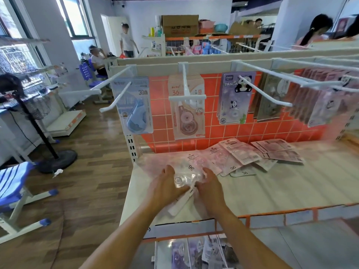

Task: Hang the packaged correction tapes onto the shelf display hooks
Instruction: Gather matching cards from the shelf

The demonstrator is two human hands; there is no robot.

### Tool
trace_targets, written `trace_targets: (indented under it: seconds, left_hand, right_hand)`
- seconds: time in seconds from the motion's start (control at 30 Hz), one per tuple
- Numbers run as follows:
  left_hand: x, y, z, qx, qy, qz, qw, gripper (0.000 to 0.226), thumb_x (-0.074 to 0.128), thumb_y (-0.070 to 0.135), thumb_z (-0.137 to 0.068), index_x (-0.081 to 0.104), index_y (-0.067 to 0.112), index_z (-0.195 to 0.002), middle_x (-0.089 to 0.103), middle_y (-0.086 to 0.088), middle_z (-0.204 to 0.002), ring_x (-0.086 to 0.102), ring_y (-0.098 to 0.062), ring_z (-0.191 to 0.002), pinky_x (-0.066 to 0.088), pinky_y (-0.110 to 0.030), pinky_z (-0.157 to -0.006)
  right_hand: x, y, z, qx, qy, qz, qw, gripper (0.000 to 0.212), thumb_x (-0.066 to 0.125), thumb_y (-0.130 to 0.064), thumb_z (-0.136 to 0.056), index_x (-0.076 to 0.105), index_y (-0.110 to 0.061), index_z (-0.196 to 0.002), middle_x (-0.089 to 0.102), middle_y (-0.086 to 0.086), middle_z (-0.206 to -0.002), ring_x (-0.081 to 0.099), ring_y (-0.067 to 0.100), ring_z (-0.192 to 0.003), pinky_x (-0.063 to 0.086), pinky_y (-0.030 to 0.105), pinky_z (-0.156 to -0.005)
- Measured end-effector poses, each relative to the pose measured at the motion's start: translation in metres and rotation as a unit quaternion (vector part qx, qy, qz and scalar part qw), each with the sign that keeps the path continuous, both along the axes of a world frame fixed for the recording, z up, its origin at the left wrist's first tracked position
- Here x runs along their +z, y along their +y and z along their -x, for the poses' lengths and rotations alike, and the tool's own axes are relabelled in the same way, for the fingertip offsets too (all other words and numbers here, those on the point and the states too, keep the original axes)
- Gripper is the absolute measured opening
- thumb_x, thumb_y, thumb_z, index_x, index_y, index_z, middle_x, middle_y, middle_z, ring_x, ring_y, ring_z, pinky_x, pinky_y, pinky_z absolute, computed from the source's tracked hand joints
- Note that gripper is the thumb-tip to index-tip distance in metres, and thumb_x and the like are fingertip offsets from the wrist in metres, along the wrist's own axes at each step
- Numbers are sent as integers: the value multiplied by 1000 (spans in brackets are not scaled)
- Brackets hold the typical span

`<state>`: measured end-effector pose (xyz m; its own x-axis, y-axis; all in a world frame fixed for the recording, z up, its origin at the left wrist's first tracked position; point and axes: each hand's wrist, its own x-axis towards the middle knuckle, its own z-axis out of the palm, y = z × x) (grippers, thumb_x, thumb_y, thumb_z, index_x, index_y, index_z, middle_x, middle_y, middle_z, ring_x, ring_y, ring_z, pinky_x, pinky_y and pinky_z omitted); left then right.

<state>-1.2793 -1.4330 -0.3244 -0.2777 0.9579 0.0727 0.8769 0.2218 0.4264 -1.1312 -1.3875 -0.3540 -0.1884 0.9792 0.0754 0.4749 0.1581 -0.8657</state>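
The pack [187, 176], a clear blister on a pale pink card marked 36, lies low over the near-left part of the shelf [291, 183], held between both hands. It sits close to the shelf's left edge, where the board drops off to wood floor [93, 152]. The front edge, with its orange strip, is just behind the wrists.

More loose packs [239, 154] lie fanned face down and overlapping across the back of the shelf, from just beyond the fingers out to the right. The shelf's right half is bare board. A white bar [179, 204] lies on the board under the hands, angled toward the front edge.

Above the loose packs stands the orange grid panel [213, 125]. White hooks [186, 84] jut from its top rail toward the viewer. Hung packs [134, 105] in blue, pink and purple panda print hang against the panel, and the hooks to the far right are crowded full. The middle hook's front crossbar stands high above the held pack with open air between.

The left hand [167, 186] grips the pack's left side, thumb up along its edge, fingers curled beneath. The right hand [210, 186] grips the right side, fingers bent onto the blister. Both forearms reach forward and converge.
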Motion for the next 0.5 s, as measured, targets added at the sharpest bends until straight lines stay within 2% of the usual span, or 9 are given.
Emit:
trace_targets:
  seconds: [0.07, 0.17, 0.23, 0.33, 0.43, 0.5]
  left_hand:
    - [5, -5, -6, 7, -23, -29, 999, 73, 72, 58, -73, 36, 20, -124, 56, -5, -126, 59, -25, -104, 44, -32, -77]
    - [11, -10, -17, -3, -71, -48, 996, 90, 77, 50, -71, 24, 25, -140, 51, -7, -138, 57, -28, -114, 45, -34, -88]
    - [15, -11, -27, -13, -92, -38, 995, 99, 79, 42, -72, 19, 23, -147, 45, -9, -145, 52, -29, -122, 41, -34, -95]
    - [16, -8, -42, -18, -129, -16, 991, 102, 82, 34, -69, 20, 21, -149, 38, -8, -149, 44, -27, -130, 37, -36, -104]
    - [15, -9, -62, -33, -156, -17, 987, 100, 83, 31, -66, 26, 21, -147, 46, -7, -143, 47, -24, -125, 42, -36, -101]
    - [15, -12, -77, -43, -181, -25, 982, 95, 82, 27, -67, 27, 23, -145, 55, -4, -131, 56, -20, -109, 48, -30, -87]
  right_hand:
    - [8, 3, -4, -14, 64, 63, 996, 44, 59, -15, -90, 47, -16, -132, 56, -1, -116, 56, 20, -108, 46, 32, -92]
    - [18, 2, -12, -28, 174, 87, 980, 29, 56, -9, -93, 52, -18, -120, 63, 12, -102, 64, 22, -88, 56, 42, -83]
    - [25, 3, -20, -47, 210, 89, 972, 23, 55, -8, -93, 53, -19, -114, 64, 16, -101, 66, 26, -88, 58, 43, -80]
    - [33, 7, -37, -64, 244, 97, 963, 19, 54, -8, -93, 54, -18, -109, 65, 18, -100, 66, 33, -89, 57, 48, -79]
    - [37, 12, -60, -76, 254, 100, 959, 18, 52, -5, -93, 55, -20, -102, 65, 15, -100, 64, 27, -81, 55, 44, -76]
    - [41, 11, -76, -82, 283, 113, 949, 21, 50, -3, -93, 56, -23, -98, 65, 12, -94, 61, 24, -76, 52, 41, -72]
